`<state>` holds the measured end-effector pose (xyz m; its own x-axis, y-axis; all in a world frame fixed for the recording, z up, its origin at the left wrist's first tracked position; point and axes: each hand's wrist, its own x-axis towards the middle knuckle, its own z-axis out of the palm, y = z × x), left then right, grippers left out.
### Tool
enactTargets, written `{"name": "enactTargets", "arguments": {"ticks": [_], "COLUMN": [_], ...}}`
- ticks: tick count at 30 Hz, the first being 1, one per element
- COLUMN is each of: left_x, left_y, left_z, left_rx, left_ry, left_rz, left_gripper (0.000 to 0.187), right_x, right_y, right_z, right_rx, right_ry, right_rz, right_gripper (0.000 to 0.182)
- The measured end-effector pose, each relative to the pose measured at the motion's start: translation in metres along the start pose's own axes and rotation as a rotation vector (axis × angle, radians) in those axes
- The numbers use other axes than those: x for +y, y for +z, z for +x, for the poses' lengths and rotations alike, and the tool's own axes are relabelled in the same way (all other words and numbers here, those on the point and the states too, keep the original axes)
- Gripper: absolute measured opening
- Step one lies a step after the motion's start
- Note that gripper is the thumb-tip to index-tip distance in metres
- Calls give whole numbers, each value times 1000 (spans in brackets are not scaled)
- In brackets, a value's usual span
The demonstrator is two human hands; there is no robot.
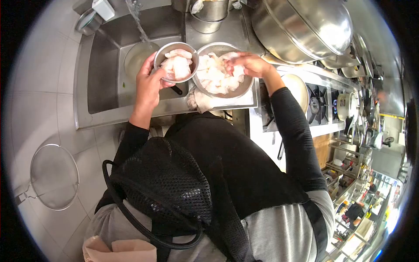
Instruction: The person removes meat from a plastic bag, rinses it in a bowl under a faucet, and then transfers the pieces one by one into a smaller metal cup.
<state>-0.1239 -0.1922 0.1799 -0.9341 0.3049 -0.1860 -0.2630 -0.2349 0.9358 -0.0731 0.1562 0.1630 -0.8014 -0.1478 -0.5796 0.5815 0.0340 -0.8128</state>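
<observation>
My left hand (149,85) grips a small metal bowl (169,48) by its side, thumb near the rim. Pale, pinkish raw meat pieces (178,66) lie in this bowl, which is tilted toward me beside a larger metal bowl (218,46). More pale raw meat (218,76) fills much of the larger bowl. Over its right side is my right hand (253,65), fingers curled and closed on a piece of the meat. A crumpled cloth (200,100) sits at the counter edge just below the larger bowl.
Water (142,26) runs into the sink (102,74) at left, where a round container (135,61) stands. A big metal pot (301,28) is at upper right. The stove (318,102) with a lit burner lies to the right. A round strainer (54,177) hangs at left.
</observation>
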Motion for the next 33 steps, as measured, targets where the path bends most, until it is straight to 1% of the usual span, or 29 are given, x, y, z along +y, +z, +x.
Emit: {"name": "enactTargets", "arguments": {"ticks": [1,2,3,5,6,7,9,11,12,13,15,16,17,19,20,22,23,25,26,30,32,33], "left_x": [1,2,3,3,2,2,4,6,7,8,6,6,8,9,7,4,5,8,7,3,3,3], "left_y": [-2,-4,-5,-5,-7,-7,-5,-3,-2,0,-3,-5,-5,-6,-7,-12,-12,-7,-6,-8,-8,-8], "left_z": [0,0,-1,1,3,4,6,6,6,7,7,7,6,0,-1,0,-1,-2,-1,2,3,3], "left_rx": [3,8,18,26,38,49,37,27,29,32,19,1,3,38,45,26,28,65,59,29,13,15], "left_ry": [-3,0,7,15,14,12,23,34,29,26,43,53,61,35,32,35,37,6,7,24,29,26], "left_rz": [5,6,6,5,11,17,35,53,43,32,27,23,21,17,11,9,8,56,55,35,34,21], "left_gripper": [54,54,54,53,52,52,55,58,57,56,56,56,56,51,51,51,51,58,58,57,57,55], "right_x": [-10,-13,-15,-19,-13,1,24,35,44,57,76,28,15,9,5,-17,-20,-22,-20,-8,-10,-7], "right_y": [-1,0,2,2,0,0,6,41,48,34,4,15,6,-7,-9,-4,-8,-14,-14,-23,-20,-21], "right_z": [-7,-11,-9,-3,13,26,52,55,72,88,114,66,52,30,19,-2,-5,-12,-14,-7,-10,-9], "right_rx": [-94,-76,-79,106,-4,-2,459,312,328,331,489,295,162,158,152,35,33,-2,-25,-85,-94,-92], "right_ry": [31,13,10,250,49,51,-321,-509,-298,-301,-367,-217,-75,-111,-105,-113,-114,-103,-129,-157,-129,-129], "right_rz": [53,-31,-32,-887,-1516,-1511,-1414,-1293,-1450,-1451,-1497,-1011,-671,-216,-222,332,330,415,348,342,262,265], "right_gripper": [26,25,25,26,30,30,26,40,55,55,58,53,59,62,62,42,42,31,32,26,15,15]}}
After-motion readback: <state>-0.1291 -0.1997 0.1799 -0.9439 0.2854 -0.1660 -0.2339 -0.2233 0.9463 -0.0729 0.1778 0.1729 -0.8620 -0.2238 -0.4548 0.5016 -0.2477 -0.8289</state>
